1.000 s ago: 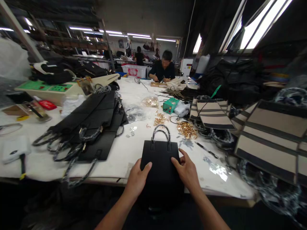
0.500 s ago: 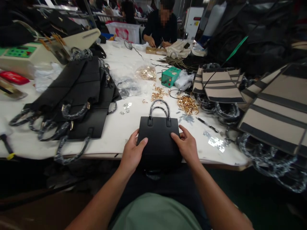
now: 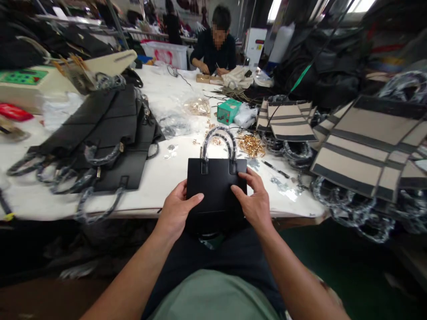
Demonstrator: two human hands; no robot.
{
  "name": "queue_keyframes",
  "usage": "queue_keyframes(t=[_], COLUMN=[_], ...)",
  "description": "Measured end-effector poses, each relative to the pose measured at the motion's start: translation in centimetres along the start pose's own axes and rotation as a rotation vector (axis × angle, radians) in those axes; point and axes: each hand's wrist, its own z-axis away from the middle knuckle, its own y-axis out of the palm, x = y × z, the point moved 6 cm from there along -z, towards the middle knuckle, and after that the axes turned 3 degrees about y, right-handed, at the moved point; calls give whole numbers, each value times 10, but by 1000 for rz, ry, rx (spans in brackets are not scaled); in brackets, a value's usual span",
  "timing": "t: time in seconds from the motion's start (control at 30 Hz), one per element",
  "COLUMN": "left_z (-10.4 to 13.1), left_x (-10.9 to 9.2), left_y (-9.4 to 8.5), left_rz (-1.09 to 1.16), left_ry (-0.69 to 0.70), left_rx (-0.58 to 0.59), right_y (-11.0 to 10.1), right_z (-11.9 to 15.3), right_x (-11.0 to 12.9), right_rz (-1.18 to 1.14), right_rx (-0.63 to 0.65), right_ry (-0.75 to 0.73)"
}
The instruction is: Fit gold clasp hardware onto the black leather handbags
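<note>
A black panel (image 3: 215, 191) with two plastic-wrapped loop handles (image 3: 218, 131) at its top stands upright at the table's near edge. My left hand (image 3: 176, 206) grips its left side, thumb on the front face and fingers behind. On the right side, my right hand (image 3: 255, 198) holds it with the thumb on the front and the index finger near the upper right corner. Part of another loop shows dimly below the panel, above my lap. Small gold metal pieces (image 3: 251, 146) lie on the table beyond the panel.
Black bag panels (image 3: 100, 120) are stacked at left. Beige striped panels (image 3: 363, 146) lie at right. A green box (image 3: 228, 111), a pen (image 3: 275, 169) and metal plates (image 3: 288, 189) are on the white table (image 3: 160, 186). A person (image 3: 215, 49) sits across it.
The view has shifted a little. The panel looks nearer, with its handles standing higher. My right index finger has moved onto the panel's upper right front.
</note>
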Motion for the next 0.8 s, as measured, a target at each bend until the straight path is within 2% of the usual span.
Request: queue_keyframes(t=[0.1,0.13,0.3,0.47,0.6,0.73,0.8], left_z=[7,8,12,13,15,14,9], left_x=[-1,-3,-2,8,5,7,11], left_y=[-4,-5,-12,-22,-22,-18,-20], left_rz=[46,58,141,222,240,260,231], left_ry=[-23,-21,-19,-18,9,-100,-156], left_rx=[14,25,76,72,115,110,71], right_y=[-11,-13,-8,-14,-16,-15,-15], right_z=[11,13,23,31,34,35,35], right_x=[8,10,27,25,22,24,20], right_rz=[-39,-89,-341,-516,-579,-658,-681], right_rx=[-117,-118,135,226,256,310,338], right_ry=[41,66,76,84,94,77,105])
